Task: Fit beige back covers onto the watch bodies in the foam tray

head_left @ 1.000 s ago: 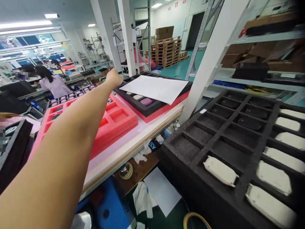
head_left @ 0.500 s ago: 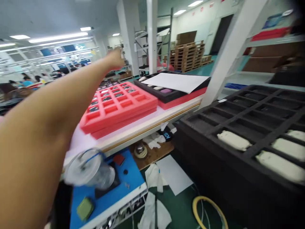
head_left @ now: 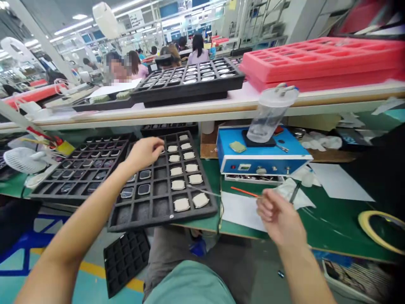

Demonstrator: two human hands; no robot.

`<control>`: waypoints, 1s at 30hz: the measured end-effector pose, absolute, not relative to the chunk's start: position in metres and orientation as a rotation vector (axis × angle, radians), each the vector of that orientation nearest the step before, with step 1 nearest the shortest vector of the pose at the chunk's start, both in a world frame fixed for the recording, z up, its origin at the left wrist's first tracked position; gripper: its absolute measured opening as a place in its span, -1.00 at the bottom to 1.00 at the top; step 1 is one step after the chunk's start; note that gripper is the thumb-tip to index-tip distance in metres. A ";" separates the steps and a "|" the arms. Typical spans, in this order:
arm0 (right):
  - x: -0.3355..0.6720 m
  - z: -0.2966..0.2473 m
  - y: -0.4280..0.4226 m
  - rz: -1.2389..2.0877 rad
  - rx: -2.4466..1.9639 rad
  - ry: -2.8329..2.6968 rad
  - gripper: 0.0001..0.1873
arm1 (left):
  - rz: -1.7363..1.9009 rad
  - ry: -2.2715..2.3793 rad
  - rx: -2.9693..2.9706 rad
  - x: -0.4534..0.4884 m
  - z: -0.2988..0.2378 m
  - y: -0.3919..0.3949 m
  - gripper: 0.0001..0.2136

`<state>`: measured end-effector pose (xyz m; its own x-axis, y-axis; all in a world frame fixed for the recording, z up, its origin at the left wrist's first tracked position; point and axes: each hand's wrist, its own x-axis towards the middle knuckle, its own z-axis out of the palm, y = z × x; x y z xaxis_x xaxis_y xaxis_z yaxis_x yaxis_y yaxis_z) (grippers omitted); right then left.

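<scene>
My left hand point(head_left: 146, 153) is over the black foam tray point(head_left: 161, 214) on the bench, its fingers curled at a compartment near the far end. A pale edge shows by the fingertips, but what they pinch is hidden. Cream-coloured rounded pieces point(head_left: 177, 185) fill the tray's two right columns; dark glassy squares point(head_left: 144, 189) lie further left. On the right, my right hand point(head_left: 280, 215) is closed, its fingertips at the end of a thin orange-red stick point(head_left: 243, 191). White paper point(head_left: 242, 211) lies below the stick. A thin grey rod point(head_left: 204, 191) crosses the tray's right edge.
A blue box point(head_left: 234, 147) with a clear plastic cup point(head_left: 264, 116) on it stands behind the paper. Another black tray point(head_left: 79, 162) is at left, beside a white fan point(head_left: 23, 160). Red foam trays point(head_left: 316, 63) sit on the shelf point(head_left: 190, 114). Yellow tape point(head_left: 376, 236) lies right.
My view has swung left and down from the red trays to the bench. The left hand has come back from reaching far over the shelf to the black tray. My right hand has come into view.
</scene>
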<state>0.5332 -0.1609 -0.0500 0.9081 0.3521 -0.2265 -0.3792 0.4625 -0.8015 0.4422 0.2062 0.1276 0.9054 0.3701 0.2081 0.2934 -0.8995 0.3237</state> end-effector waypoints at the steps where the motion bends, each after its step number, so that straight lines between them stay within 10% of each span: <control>1: 0.530 -0.045 -0.160 0.448 -0.963 0.003 -0.66 | 0.355 0.528 2.793 0.429 0.105 0.224 -0.73; 13: 0.525 -0.022 -0.047 0.434 -1.062 -0.249 -0.69 | 0.254 0.566 2.565 0.487 0.021 0.319 -0.80; 30: 0.556 -0.043 0.019 -0.007 -1.379 -0.605 -0.73 | 0.259 0.462 1.331 0.462 0.003 0.187 -0.59</control>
